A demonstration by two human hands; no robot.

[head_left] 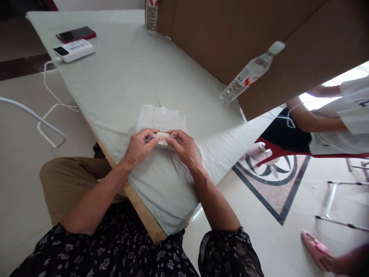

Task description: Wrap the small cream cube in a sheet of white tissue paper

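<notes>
My left hand (140, 146) and my right hand (182, 144) meet over the near part of a table covered in pale grey cloth (123, 77). Both pinch the rolled near edge of a white textured tissue (161, 117) that lies flat on the cloth. The fingers of each hand are curled and pressed on the small white roll (162, 137) between them. The rest of the tissue spreads out just beyond my fingertips.
A red phone (76, 34) and a white power bank (74, 50) with a cable lie at the far left corner. A plastic bottle (250, 72) leans by a big cardboard sheet (245, 38); another bottle (151, 15) stands at the back. Another person's arm (314, 121) is at right.
</notes>
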